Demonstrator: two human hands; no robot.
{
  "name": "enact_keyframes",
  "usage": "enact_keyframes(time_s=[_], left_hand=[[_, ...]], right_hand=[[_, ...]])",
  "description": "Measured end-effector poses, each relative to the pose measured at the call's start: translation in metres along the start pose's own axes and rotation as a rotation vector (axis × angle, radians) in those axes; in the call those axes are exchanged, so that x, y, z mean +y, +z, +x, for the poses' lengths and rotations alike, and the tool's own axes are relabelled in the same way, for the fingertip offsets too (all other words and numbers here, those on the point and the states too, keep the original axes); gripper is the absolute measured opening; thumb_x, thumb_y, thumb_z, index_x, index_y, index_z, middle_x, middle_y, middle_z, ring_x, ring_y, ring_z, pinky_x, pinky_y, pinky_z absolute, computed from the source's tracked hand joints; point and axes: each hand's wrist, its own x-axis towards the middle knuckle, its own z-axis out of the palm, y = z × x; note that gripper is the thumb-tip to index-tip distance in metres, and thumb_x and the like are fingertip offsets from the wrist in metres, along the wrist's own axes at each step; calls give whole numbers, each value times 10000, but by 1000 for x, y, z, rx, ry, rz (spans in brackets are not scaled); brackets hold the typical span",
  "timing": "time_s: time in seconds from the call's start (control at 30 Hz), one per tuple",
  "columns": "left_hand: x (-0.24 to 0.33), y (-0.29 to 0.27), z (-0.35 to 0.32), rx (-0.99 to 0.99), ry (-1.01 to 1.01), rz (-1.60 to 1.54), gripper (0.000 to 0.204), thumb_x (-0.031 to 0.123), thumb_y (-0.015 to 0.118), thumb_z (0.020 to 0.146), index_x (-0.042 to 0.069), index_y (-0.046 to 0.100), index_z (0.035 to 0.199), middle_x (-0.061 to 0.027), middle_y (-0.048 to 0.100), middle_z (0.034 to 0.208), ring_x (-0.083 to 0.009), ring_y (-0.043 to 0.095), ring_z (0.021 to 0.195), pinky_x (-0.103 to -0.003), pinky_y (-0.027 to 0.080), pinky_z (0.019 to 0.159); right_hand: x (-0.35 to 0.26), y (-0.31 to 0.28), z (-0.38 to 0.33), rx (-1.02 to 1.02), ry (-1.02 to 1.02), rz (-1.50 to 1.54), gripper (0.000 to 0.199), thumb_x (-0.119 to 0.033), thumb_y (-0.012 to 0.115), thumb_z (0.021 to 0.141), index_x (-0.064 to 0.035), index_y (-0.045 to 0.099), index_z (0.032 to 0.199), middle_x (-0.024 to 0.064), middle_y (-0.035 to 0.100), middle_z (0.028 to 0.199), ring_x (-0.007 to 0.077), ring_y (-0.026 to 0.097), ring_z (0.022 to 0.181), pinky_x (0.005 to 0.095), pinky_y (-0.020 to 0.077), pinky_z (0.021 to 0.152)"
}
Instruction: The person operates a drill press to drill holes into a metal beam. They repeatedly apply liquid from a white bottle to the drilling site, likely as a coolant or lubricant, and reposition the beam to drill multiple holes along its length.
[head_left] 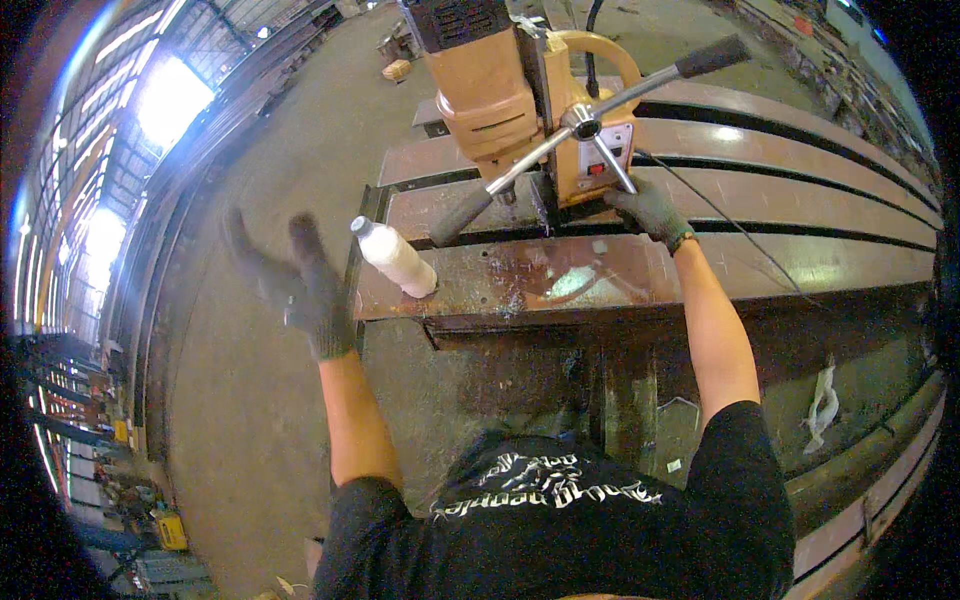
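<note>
A yellow magnetic drill press stands on a row of brown steel beams. Three metal spokes with dark grips fan out from its feed handle hub. My right hand, in a dark glove, is closed around the end of the lowest spoke, hiding its grip. My left hand, also gloved, is raised off the left end of the beams with its fingers apart and slightly blurred; it holds nothing. Close by on its right, a white plastic bottle stands on the nearest beam.
Dark gaps run between the beams. A thin black cable trails from the drill across them. Below the right side lies a pale strip of cloth or plastic. A yellow block sits on the far floor, and long steel sections line the left.
</note>
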Motion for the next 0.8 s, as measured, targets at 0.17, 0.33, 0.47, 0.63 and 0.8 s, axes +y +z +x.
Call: enact_keyframes(time_s=[0.17, 0.33, 0.47, 0.63, 0.8], left_hand=[[50, 97, 52, -424, 195, -356, 822, 432, 786, 898, 90, 394, 1535, -249, 576, 1403, -390, 587, 1273, -468, 486, 1048], [110, 167, 60, -453, -167, -600, 538, 373, 730, 971, 22, 563, 1343, -147, 668, 1203, -238, 627, 1160, -339, 511, 974], [99, 204, 61, -349, -154, -1025, 429, 249, 781, 946, 47, 572, 1261, -63, 698, 1038, -151, 660, 965, -298, 544, 842], [89, 239, 74, -385, -84, -1238, 331, 215, 753, 971, 51, 589, 1209, -34, 706, 981, -120, 670, 894, -273, 554, 781], [73, 302, 90, -323, 89, -980, 444, 358, 664, 1018, 16, 612, 1295, -150, 659, 1223, -242, 646, 1088, -355, 520, 951]], right_hand=[[-31, 1, -3, -140, 194, -8, 356, -379, 707, 944, -53, 715, 1089, 45, 681, 823, 143, 611, 664, 321, 496, 595], [-23, -21, -8, -76, 192, -235, 399, -410, 690, 957, -41, 772, 1084, 82, 765, 906, 215, 673, 751, 393, 552, 699], [-22, -8, -8, 52, 136, -332, 627, -598, 677, 902, 16, 769, 985, 201, 769, 915, 273, 725, 800, 438, 560, 754], [-35, 44, -24, 227, 4, -216, 533, -497, 668, 964, 30, 712, 1024, 135, 700, 791, 247, 609, 701, 422, 493, 678], [19, 79, 3, 434, 85, -194, 525, -499, 678, 958, 19, 716, 1037, 165, 706, 829, 250, 624, 736, 414, 492, 696]])
